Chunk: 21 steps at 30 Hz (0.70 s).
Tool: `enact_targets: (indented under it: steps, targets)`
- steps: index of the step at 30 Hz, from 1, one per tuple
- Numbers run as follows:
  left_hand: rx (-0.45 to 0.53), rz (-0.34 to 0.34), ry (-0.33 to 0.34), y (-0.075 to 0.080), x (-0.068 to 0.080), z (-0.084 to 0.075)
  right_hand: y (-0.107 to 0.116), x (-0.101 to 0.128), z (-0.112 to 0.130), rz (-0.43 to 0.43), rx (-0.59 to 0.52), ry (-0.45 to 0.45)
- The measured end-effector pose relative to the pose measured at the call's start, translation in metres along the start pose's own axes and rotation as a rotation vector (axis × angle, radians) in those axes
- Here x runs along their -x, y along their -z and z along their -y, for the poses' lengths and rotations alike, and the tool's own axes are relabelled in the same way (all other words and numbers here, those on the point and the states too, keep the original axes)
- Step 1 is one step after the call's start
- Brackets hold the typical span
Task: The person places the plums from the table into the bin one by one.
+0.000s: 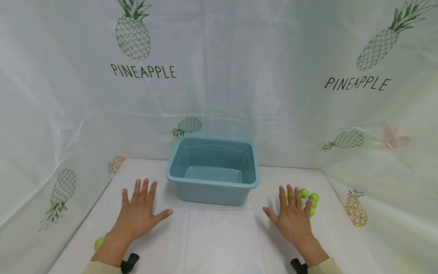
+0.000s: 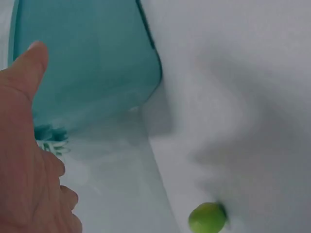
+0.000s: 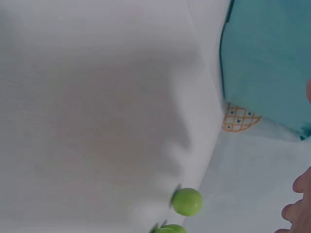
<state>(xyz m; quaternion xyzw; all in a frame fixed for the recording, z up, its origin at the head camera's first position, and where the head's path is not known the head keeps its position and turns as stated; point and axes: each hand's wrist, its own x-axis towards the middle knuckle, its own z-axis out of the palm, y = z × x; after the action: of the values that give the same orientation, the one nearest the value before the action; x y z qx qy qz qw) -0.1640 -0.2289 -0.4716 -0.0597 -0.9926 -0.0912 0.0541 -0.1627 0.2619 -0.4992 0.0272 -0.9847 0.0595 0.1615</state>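
At the far left, a single bright green, round, smooth fruit lies on the white-covered surface, partly hidden behind the person's left wrist. The left forearm, in a beige sleeve with a black wrist-worn device at its inner side, reaches forward and slightly right. The left hand is spread with its back upward; its fingers are straight and apart, pointing away from the person, and the thumb stretches out to the right, below the tub's near left corner. It holds nothing.

In the middle, toward the back, stands a blue-green, rectangular plastic tub, upright with its open top facing up, between the hands and touched by neither.

To its right, the right hand mirrors the left: back upward, fingers extended and apart, thumb angled left toward the tub, nothing in its grip. The offset shadows suggest both hands are above the surface, though the exact gap is hard to judge. Its forearm slants in from the lower right. A cluster of bright green, round, smooth fruits lies just beyond and beside the right fingers, which partly cover it.
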Motion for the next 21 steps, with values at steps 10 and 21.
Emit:
enact_targets:
  steps: [10,21]
  targets:
    - [0.031,-0.05,-0.051,0.042,-0.035,0.003,0.028,-0.034,-0.008,-0.09,-0.104,0.033]
    - [0.047,0.088,-0.12,0.063,-0.102,-0.025,0.058,-0.088,0.038,0.072,-0.186,0.061]
